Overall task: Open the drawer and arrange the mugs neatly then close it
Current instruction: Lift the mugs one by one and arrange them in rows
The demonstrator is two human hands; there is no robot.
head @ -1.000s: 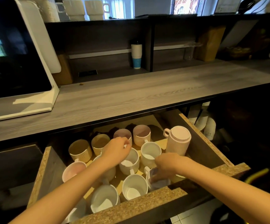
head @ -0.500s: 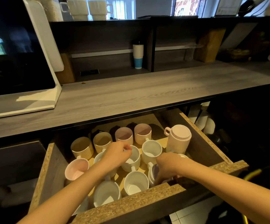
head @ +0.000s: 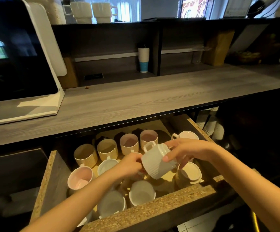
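The open drawer [head: 152, 213] holds the mugs. Both hands grip one white ribbed mug [head: 157, 162], tilted above the rest: right hand [head: 189, 151] fingers curled round its body, left hand [head: 129, 164] pinching its rim. Beyond the fingertips stand four mugs in a row — two beige mugs [head: 85, 154], two pinkish mugs [head: 129, 144]. Under the right fingers sits one upturned mug [head: 188, 174].

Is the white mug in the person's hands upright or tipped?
Tipped: the white mug, held between left hand and right hand, leans above the drawer, handle uppermost.

Mugs [head: 129, 144] stand in rows inside the open drawer [head: 152, 213] below the bench [head: 135, 101]; a terminal [head: 18, 64] sits at the bench's left end, a tumbler [head: 143, 58] on the shelf [head: 119, 76] behind.
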